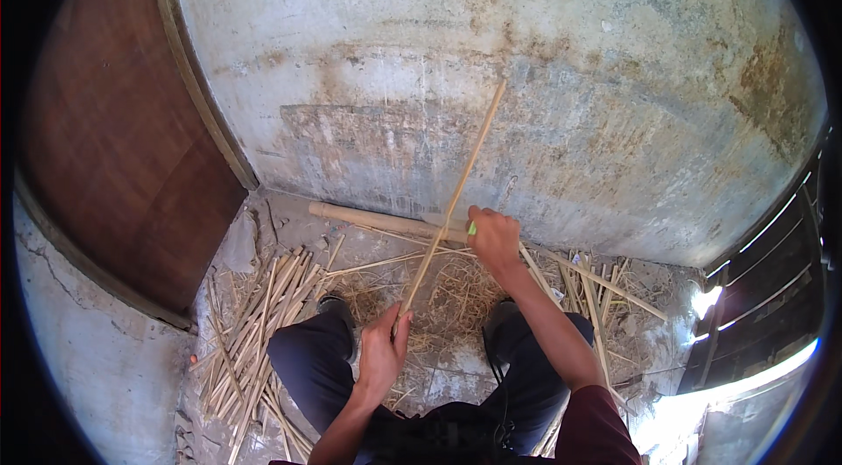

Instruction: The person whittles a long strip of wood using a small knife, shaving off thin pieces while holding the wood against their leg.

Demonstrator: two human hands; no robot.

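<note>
A long, thin bamboo stick [475, 155] slants up and away from me, its far end in front of the wall. Its near end is in my left hand [381, 356], fingers closed round it between my knees. My right hand [496, 239] is closed on a knife with a bright green handle [472, 228], just right of the stick's middle. The blade is hard to make out; it seems to reach left to the stick. Pale shavings [449, 311] lie on the floor between my feet.
A loose pile of bamboo sticks [254, 342] lies left of my legs, another bundle [605, 285] to the right. A thick bamboo pole [373, 218] rests along the foot of the stained wall [544, 123]. A brown door [123, 123] stands left, a dark slatted panel [763, 281] right.
</note>
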